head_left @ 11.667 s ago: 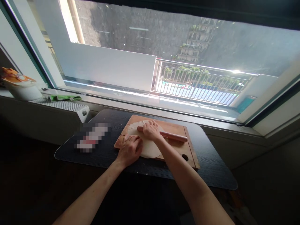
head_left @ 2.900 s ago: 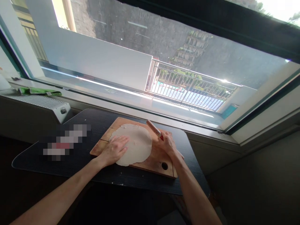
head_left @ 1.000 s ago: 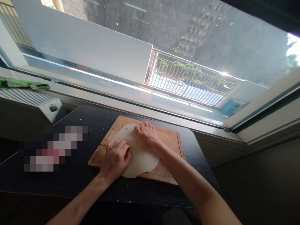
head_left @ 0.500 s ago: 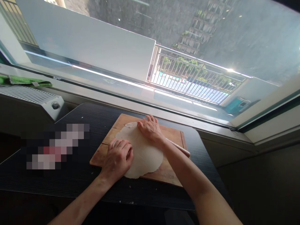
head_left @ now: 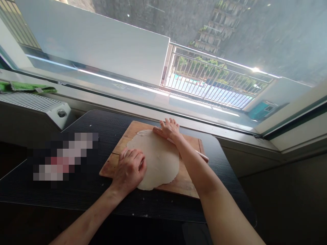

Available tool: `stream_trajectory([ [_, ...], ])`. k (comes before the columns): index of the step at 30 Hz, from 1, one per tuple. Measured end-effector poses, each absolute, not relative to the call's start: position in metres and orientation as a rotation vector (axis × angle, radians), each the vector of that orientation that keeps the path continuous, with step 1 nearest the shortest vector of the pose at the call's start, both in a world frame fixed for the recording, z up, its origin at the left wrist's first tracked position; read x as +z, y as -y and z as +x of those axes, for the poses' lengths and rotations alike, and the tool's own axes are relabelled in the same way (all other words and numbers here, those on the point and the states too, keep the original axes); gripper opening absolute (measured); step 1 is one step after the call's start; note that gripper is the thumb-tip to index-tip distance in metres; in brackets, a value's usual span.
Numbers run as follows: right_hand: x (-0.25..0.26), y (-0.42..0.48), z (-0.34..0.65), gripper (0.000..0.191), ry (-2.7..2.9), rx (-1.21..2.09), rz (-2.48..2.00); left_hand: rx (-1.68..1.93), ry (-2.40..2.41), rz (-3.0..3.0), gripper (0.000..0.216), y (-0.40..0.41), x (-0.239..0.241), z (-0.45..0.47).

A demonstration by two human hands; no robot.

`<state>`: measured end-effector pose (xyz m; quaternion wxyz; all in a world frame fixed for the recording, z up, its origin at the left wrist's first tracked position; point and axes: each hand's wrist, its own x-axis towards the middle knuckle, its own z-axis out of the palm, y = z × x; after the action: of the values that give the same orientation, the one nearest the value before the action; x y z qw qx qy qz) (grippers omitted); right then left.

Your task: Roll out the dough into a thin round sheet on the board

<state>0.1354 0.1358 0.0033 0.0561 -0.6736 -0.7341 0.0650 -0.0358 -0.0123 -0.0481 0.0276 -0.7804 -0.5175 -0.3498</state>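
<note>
A thin round sheet of pale dough (head_left: 157, 158) lies on a wooden cutting board (head_left: 120, 160). My left hand (head_left: 130, 167) rests on the dough's near left edge with its fingers curled. My right hand (head_left: 169, 129) lies flat, fingers stretched out, on a wooden rolling pin (head_left: 201, 155) at the dough's far edge. Most of the pin is hidden under my hand and forearm; only its right end shows.
The board sits on a black ribbed mat (head_left: 97, 126) below a wide window. A white radiator (head_left: 38, 103) with a green cloth (head_left: 28, 87) on it stands at the left. A blurred-out object (head_left: 63, 156) lies on the mat left of the board.
My right hand has pushed the rolling pin away from me, from the middle of the dough to its far edge. My left hand has stayed on the near left edge.
</note>
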Motion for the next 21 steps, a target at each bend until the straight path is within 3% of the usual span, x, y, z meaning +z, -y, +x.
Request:
stream_trajectory([
  [6,-0.003,-0.092,0.116,0.045,2.557,0.225,-1.532,-1.049,1.619,-2.387,0.012,0.012,-0.049,-0.036],
  [13,0.004,-0.139,0.139,0.044,2.335,0.241,-1.994,-1.0,1.634,-2.38,0.01,0.012,-0.047,-0.037],
  [18,-0.006,-0.108,0.124,0.043,2.493,0.184,-1.716,-0.992,1.629,-2.383,0.013,0.013,-0.046,-0.036],
  [21,-0.004,-0.111,0.125,0.045,2.44,0.159,-1.77,-0.984,1.63,-2.393,0.012,0.014,-0.045,-0.037],
])
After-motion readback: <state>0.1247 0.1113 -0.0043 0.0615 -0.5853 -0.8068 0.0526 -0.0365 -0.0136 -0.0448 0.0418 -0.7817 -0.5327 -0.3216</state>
